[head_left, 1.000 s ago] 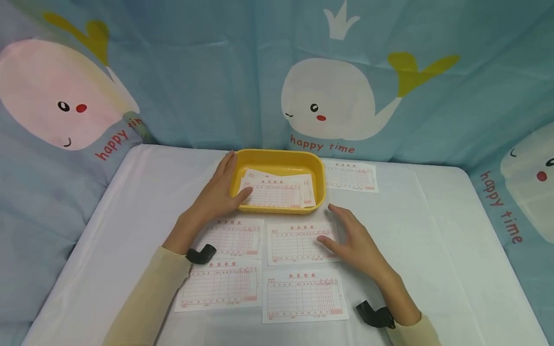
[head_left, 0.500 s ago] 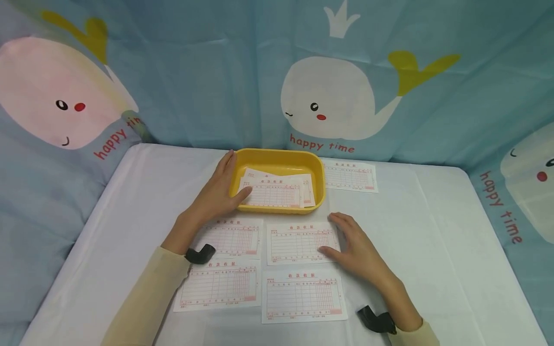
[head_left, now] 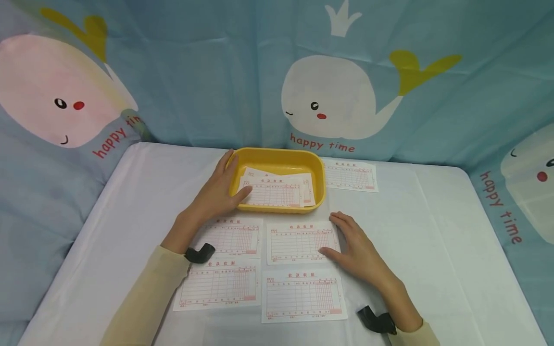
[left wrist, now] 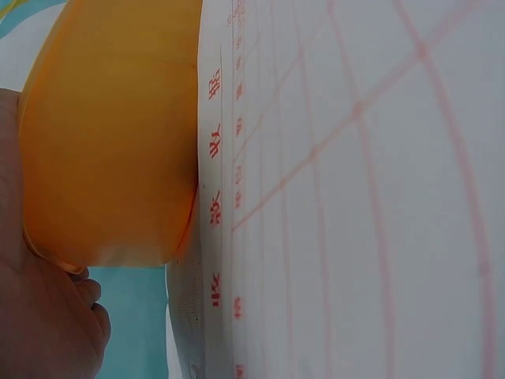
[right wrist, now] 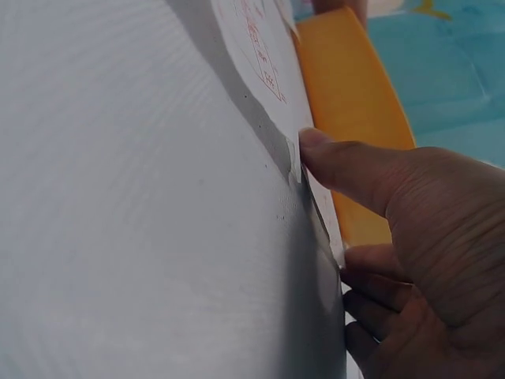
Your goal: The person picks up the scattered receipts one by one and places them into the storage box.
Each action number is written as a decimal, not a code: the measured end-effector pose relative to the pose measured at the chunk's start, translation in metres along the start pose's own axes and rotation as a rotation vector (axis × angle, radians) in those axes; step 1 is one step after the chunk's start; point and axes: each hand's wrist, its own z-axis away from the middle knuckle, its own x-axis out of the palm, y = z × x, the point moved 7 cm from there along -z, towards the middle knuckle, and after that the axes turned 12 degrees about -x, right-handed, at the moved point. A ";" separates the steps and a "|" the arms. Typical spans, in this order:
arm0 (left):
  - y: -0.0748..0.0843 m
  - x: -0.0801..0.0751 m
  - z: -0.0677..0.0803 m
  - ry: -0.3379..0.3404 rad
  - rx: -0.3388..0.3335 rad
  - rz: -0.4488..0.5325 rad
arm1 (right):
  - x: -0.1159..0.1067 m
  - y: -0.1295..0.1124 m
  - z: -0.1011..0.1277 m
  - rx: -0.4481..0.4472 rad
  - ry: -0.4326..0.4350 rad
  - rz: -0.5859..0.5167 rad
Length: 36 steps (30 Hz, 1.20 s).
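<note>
My left hand (head_left: 216,190) grips the left end of a yellow plastic tray (head_left: 281,210), thumb over the front rim and fingers along the outer side. Inside the tray lie a few overlapping receipt slips (head_left: 272,192) with red print. In the left wrist view the tray's wall (left wrist: 110,142) stands beside the curled fingers. My right hand (head_left: 361,252) rests at the right edge of a receipt slip (head_left: 298,242) in front of the tray. Its thumb touches that slip, and its fingers lie loosely bent near the far right corner. The right wrist view shows the thumb (right wrist: 347,162) against the paper's edge.
Below lie more receipt slips: one at the front right (head_left: 303,298), one at the front left (head_left: 220,283), and one partly under my left wrist (head_left: 235,238). Another slip (head_left: 350,175) lies right of the tray. A blue whale-print curtain (head_left: 216,72) borders the white table (head_left: 433,240).
My right hand has lowered slightly toward the near side, its fingers settling at the slip's right edge. The left hand and the tray have stayed in place.
</note>
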 end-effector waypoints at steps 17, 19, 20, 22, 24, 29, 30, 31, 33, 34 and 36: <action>0.000 0.001 -0.002 -0.004 0.006 -0.001 | 0.000 0.003 -0.001 0.031 -0.007 -0.037; -0.001 0.001 -0.003 0.001 0.008 0.001 | 0.001 0.004 -0.002 0.037 -0.012 -0.050; -0.001 0.001 -0.003 0.003 0.010 0.001 | 0.001 0.004 -0.002 0.040 -0.014 -0.057; -0.002 0.001 -0.003 0.003 0.013 0.000 | 0.001 0.004 -0.003 0.046 -0.016 -0.067; -0.003 0.000 -0.002 0.001 0.015 0.002 | 0.002 0.005 -0.004 0.054 -0.019 -0.070; -0.002 -0.003 -0.002 0.004 0.016 -0.006 | 0.000 0.004 -0.008 0.076 -0.022 -0.076; -0.001 -0.003 -0.003 0.007 0.016 -0.007 | 0.000 0.004 -0.008 0.082 -0.021 -0.080; -0.001 -0.003 -0.003 0.008 0.016 -0.006 | -0.001 0.004 -0.008 0.089 -0.020 -0.082; -0.001 -0.002 -0.004 0.005 0.019 -0.001 | 0.000 0.005 -0.007 0.099 -0.016 -0.087; -0.001 -0.002 -0.004 0.004 0.021 0.002 | 0.000 0.005 -0.007 0.103 -0.014 -0.090; -0.001 -0.001 -0.004 0.002 0.022 0.006 | 0.000 0.004 -0.005 0.101 -0.005 -0.090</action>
